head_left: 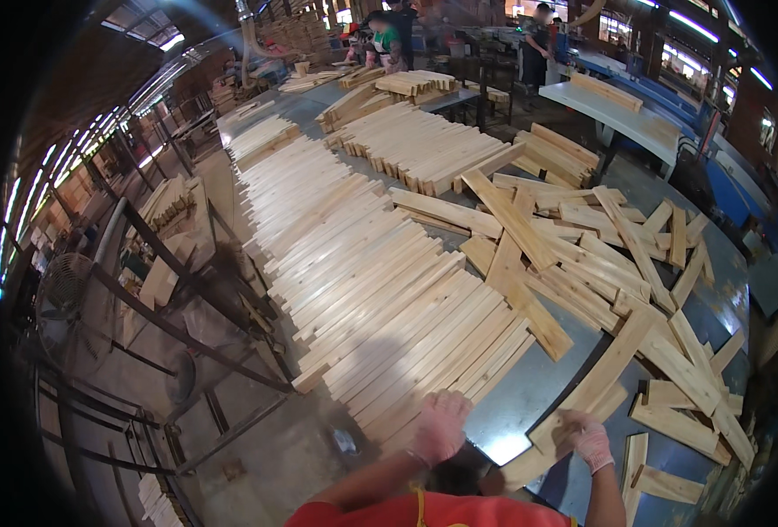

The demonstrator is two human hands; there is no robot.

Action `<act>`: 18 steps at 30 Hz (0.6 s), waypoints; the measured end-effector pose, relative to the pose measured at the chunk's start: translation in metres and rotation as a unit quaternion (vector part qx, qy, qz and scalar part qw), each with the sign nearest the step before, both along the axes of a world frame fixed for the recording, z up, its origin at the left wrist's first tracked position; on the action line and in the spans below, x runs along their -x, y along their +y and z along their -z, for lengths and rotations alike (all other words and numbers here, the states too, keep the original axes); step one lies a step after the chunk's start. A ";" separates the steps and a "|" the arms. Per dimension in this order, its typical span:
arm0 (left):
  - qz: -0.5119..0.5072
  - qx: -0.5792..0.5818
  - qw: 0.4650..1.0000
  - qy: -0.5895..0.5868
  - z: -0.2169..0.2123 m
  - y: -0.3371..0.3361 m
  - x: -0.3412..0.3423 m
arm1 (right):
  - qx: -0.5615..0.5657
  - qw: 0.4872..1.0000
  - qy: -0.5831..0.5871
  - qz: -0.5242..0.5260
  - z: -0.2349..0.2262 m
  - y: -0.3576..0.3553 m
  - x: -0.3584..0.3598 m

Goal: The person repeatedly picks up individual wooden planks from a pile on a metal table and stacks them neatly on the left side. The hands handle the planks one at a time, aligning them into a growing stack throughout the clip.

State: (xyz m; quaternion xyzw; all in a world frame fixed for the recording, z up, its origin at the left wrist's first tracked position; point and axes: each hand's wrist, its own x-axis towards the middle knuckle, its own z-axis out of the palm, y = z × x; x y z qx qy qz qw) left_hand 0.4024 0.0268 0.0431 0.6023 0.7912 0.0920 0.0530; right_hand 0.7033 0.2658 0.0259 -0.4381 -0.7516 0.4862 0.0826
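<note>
My right hand (590, 442), in a pale pinkish glove, is closed on the near end of a long wooden board (613, 358) to the right of my body. A second board (529, 467) lies partly under it, pointing toward me. My left hand (442, 427), gloved alike, is at the near end of a long row of wooden strips (407, 329) laid side by side. Its fingers are bent loosely against the last strips, and I see nothing held in them. My palm hides part of the row's near corner.
A loose heap of boards (582, 255) covers the right of the metal table (503, 417). Another row of strips (420, 145) lies farther back. A dark metal rail (191, 303) and a fan (66, 285) stand at left. People work at the far end.
</note>
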 end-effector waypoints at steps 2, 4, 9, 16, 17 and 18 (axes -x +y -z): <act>0.070 -0.079 0.994 0.014 0.015 0.000 -0.034 | -0.014 0.977 0.068 0.200 0.079 0.045 -0.023; 0.156 -0.049 0.984 -0.070 0.051 0.005 -0.086 | -0.033 0.904 0.170 0.391 0.118 0.062 -0.035; 0.191 -0.094 0.977 0.004 0.129 0.032 -0.169 | 0.019 0.947 0.046 0.316 0.076 0.081 0.028; 0.072 -0.010 0.987 -0.146 0.123 -0.009 -0.150 | 0.141 0.939 0.240 0.204 0.040 0.111 0.096; 0.036 -0.003 0.988 -0.147 0.102 -0.004 -0.132 | 0.212 0.887 0.349 0.216 0.045 0.118 0.089; 0.036 0.064 0.979 -0.192 0.073 0.000 -0.114 | 0.214 0.880 0.363 0.219 0.029 0.115 0.083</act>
